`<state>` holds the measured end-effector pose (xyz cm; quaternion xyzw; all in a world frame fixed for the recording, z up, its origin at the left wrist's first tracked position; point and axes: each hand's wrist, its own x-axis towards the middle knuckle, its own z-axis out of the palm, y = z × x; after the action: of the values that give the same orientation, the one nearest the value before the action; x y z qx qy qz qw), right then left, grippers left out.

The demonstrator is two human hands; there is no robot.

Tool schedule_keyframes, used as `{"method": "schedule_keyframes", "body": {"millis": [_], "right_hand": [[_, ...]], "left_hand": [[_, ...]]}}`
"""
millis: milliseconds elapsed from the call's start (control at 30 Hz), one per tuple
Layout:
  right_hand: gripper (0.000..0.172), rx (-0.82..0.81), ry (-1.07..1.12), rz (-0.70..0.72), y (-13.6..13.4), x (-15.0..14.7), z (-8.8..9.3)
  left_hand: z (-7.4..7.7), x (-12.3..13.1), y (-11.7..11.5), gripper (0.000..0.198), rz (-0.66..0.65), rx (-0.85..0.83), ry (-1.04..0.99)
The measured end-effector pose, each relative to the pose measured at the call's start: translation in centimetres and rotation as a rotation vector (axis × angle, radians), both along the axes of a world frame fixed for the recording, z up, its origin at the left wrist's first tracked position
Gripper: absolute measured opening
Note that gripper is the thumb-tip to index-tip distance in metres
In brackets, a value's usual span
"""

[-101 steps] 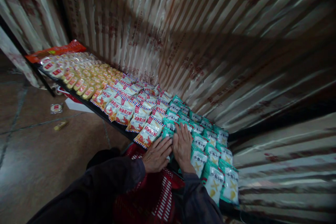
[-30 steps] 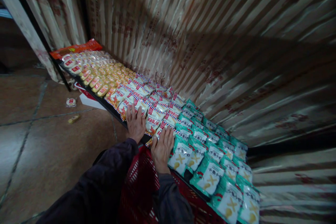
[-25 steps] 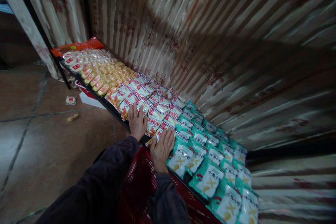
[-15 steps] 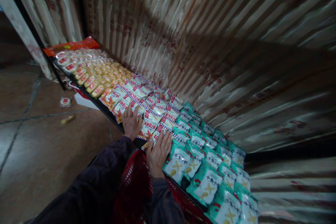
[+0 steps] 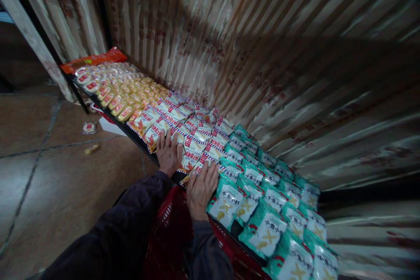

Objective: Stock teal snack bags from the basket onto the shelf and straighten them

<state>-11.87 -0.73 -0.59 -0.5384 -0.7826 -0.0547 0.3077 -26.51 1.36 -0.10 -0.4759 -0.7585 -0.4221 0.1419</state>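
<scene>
A low black shelf carries rows of snack packets. My left hand lies flat, fingers spread, on the red-and-white packets near the shelf's front edge. My right hand rests flat beside it, fingers stretched over a red-and-white packet where those meet the teal-and-white packets. Neither hand grips anything. Both arms are in dark sleeves.
A red plastic basket sits below my arms at the shelf front. Yellow packets and an orange package fill the shelf's far left. A striped plastic sheet hangs behind. Two small packets lie on the brown tiled floor.
Since 3.4 s ago both hands shifted left from the teal packets onto the red-and-white ones. Over the last second they have stayed flat in almost the same place.
</scene>
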Motion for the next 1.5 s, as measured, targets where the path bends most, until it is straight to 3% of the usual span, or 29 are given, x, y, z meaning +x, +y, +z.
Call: {"method": "schedule_keyframes", "body": {"millis": [300,533,1500], "right_hand": [[0.057,0.006,0.018,0.000,0.1,-0.1,-0.2],[0.055,0.032,-0.009,-0.034,0.3,-0.4,-0.3],[0.053,0.003,-0.063,-0.057,0.0,-0.7,0.3]], "left_hand": [[0.1,-0.2,-0.3,0.047,0.032,0.026,-0.002],[1.0,1.2,-1.7,0.049,-0.087,-0.009,0.040],[0.5,1.7,-1.3,0.047,-0.172,0.008,0.060]]}}
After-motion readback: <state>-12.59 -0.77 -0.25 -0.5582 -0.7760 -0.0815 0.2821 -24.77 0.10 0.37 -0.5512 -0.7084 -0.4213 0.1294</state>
